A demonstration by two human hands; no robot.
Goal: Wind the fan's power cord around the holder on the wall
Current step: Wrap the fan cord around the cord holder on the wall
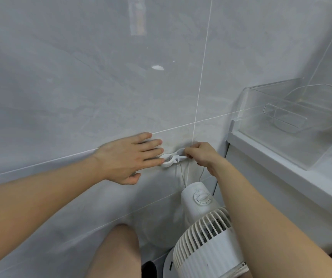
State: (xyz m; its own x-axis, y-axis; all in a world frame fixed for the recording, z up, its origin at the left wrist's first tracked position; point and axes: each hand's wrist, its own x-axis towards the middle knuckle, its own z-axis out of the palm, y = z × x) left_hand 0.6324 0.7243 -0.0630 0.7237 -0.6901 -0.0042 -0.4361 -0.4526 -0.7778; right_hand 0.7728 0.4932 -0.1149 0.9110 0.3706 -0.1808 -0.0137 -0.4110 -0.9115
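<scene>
Right hand [199, 157] on wall holder [172, 159], no legible writing

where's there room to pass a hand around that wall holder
Bare tile lies above the holder, up past the grout line, and left beyond the left hand. It is crowded right of it, where the right hand pinches at its end, and below, where the cord hangs over the fan.

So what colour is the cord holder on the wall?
White, like the fan below it. The holder shows best in the head view, between the two hands.
</scene>
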